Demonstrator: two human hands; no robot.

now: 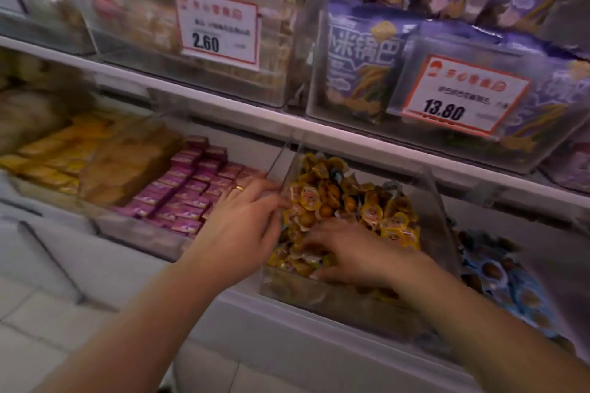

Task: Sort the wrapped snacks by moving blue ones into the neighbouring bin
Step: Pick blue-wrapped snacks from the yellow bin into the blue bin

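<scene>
A clear bin on the lower shelf is heaped with yellow wrapped snacks; a few blue wrappers show near the back of the pile. The neighbouring bin to the right holds blue wrapped snacks. My left hand rests on the bin's left wall, fingers reaching over its edge toward the pile. My right hand lies palm down in the front of the yellow pile, fingers spread among the wrappers. Whether either hand holds a snack is hidden.
To the left sits a bin of purple-pink packets, then yellow packs. The upper shelf carries clear bins with price tags 2.60 and 13.80 and purple bags. White floor tiles lie lower left.
</scene>
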